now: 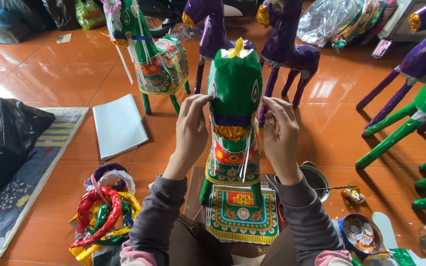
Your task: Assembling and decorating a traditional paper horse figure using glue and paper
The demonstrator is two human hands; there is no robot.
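At the far left lay a black plastic bag (3, 133) on a patterned mat (35, 167), and near it a heap of coloured foil rings (103, 212); a white sheet (119, 125) lay on the orange tiled floor (75, 74). In the middle stood the green paper horse (233, 128), head toward the camera, on a decorated cloth (242, 209). The left hand (191, 130) pinched the left side of its head with fingertips pressed together, and the right hand (279, 135) pinched the right side likewise, near the eye mark. The foil skin looked thin, so I judged a hard pinch could tear or crease it, and an uneven pull might tip the horse on its narrow legs. Right of it sat a metal bowl (315, 180) and a small blue tub (362, 235). More horses, purple (287, 47) and green (422, 116), were cut off by the frame, and whatever the fingertips held was too small to make out.
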